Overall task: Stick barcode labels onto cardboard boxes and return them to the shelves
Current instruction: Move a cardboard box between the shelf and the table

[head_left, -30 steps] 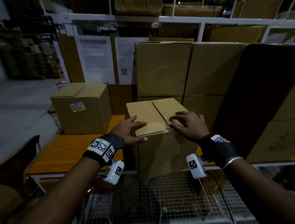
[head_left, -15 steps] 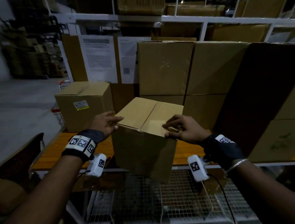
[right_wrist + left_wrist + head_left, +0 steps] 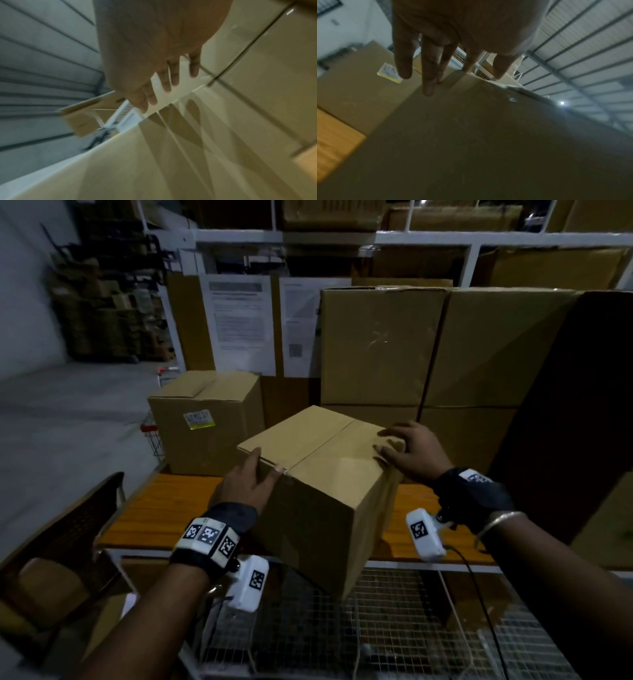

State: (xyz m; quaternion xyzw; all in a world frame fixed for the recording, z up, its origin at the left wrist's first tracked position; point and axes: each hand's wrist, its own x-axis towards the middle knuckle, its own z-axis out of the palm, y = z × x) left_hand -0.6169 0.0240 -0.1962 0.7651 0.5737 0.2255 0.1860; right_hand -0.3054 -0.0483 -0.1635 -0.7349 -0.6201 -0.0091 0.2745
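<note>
At far left on the orange table (image 3: 164, 508) stands a labelled box (image 3: 209, 422) with a small sticker (image 3: 198, 419) on its front face, so the job looks done for that one. The step in hand, as I judge it, is turning the plain box (image 3: 325, 501) to bring up a face for a label; no label shows on any face in view. It sits tilted at the table's front edge, one lower corner hanging over the wire mesh (image 3: 394, 628) below.

The left hand (image 3: 245, 484) lies flat against the box's left side, fingers straight and a little spread, fingertips at the top edge — it presses, it does not grip. The right hand (image 3: 411, 453) rests on the top's right corner, fingers extended and loosely fanned, holding nothing.

Next the box wants setting square and steady on the table — then a label fetched; none is visible in either hand.
</note>
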